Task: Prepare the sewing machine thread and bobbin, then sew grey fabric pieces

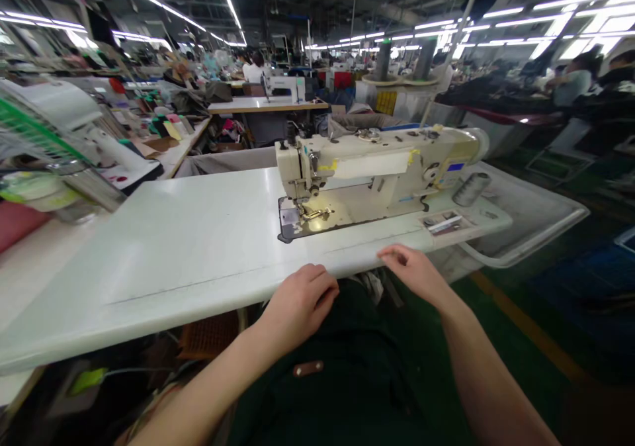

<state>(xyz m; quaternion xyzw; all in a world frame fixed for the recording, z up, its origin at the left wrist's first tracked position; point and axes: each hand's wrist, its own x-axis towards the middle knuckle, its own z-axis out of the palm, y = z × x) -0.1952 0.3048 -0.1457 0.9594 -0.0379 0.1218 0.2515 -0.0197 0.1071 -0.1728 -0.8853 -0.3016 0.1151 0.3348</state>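
Observation:
At the front edge of the white sewing table, my left hand is curled with its back toward me, and its fingertips are hidden. To the right, my right hand is over the same edge with thumb and fingers drawn together. Anything in either hand is too small or hidden to make out. Beyond both hands stands an industrial sewing machine, with bare metal around its presser foot. A white strip with yellow tape is on the machine's arm.
A grey thread cone rests at the table's right end, near a recessed tray of small tools. A pale plastic bin stands beyond that end. Another machine and cluttered benches fill the background. Below the table is an orange basket.

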